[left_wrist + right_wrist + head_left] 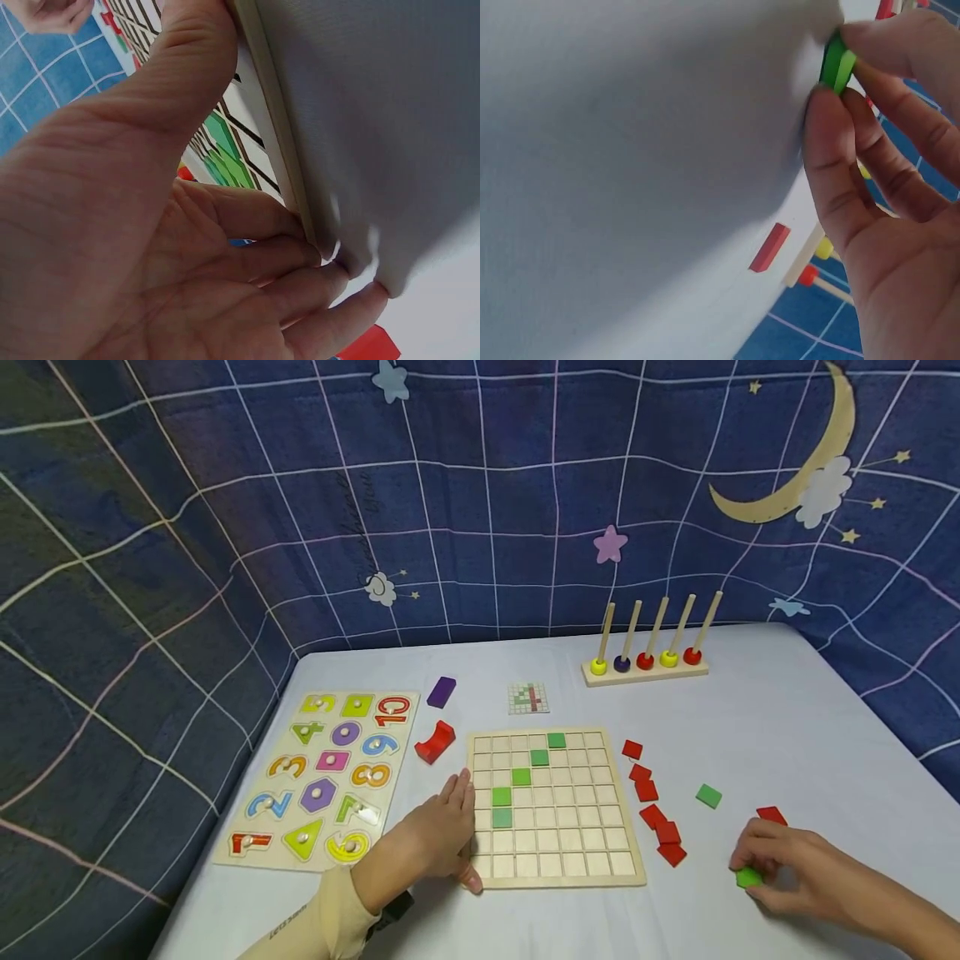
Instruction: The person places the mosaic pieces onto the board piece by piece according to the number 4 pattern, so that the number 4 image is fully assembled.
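My left hand [438, 831] rests along the left edge of a wooden grid board [558, 882], its fingers and thumb touching the rim. Several green square tiles [521, 777] sit in the board's cells, running from the upper right down to the left. Off to the right, my right hand [795, 868] pinches a green tile [838, 64] between thumb and fingers, low over the white cloth. A red tile [771, 815] lies just beyond that hand, partly hidden by it. Another green tile [708, 796] lies loose between the board and the right hand.
Several red tiles [653, 816] lie scattered along the board's right side. A small pattern card [528, 698] is behind the board, with a peg stand [645, 674] at the back right. Left are a number puzzle [251, 806], a red curved block [436, 743] and a purple block [442, 692].
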`<state>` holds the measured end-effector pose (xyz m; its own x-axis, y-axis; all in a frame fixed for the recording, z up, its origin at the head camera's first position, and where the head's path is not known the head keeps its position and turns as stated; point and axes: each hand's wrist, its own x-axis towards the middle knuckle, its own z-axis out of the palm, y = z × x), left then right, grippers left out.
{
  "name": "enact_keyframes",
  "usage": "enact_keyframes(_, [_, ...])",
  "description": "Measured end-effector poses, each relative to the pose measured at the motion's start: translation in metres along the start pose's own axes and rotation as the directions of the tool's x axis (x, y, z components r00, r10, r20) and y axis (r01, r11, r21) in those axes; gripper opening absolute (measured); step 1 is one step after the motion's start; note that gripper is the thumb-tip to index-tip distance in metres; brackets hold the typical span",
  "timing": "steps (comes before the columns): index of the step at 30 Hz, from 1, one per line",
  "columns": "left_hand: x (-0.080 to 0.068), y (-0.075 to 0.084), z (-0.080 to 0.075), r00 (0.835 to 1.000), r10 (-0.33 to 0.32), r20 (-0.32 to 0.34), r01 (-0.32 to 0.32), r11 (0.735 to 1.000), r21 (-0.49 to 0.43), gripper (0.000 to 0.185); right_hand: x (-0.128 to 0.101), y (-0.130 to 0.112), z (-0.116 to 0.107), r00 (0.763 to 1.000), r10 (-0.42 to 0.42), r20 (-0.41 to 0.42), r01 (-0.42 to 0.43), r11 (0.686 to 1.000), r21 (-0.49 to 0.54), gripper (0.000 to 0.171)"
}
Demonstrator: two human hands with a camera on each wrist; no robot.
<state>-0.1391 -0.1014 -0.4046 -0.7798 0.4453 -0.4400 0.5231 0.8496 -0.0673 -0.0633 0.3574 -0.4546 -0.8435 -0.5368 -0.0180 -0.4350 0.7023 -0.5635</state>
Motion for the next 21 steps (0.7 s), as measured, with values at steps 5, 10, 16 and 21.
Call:
enact_keyframes(5, [0.0,0.001,-0.001,1.0,-0.003,0.002,0.003,1.0,0.013,0.134,0.01,-0.01,-0.002,0.993,0.104,0.062,-0.1,0.993,-0.054,0.026])
enact_keyframes(10, [0.0,0.001,-0.001,1.0,-0.001,0.005,0.001,1.0,0.005,0.134,0.024,-0.024,-0.002,0.995,0.073,0.066,-0.067,0.994,-0.085,0.028])
enact_keyframes(16, [0.001,0.001,0.001,1.0,0.0,-0.004,0.0,1.0,0.009,0.134,0.05,-0.044,-0.001,0.991,-0.131,0.005,0.13,0.984,-0.122,0.031])
enact_keyframes(21, [0.0,0.001,0.001,1.0,-0.014,0.001,0.014,1.0,0.007,0.134,0.078,-0.064,0.0,0.976,-0.217,0.012,0.215,0.961,-0.176,0.029])
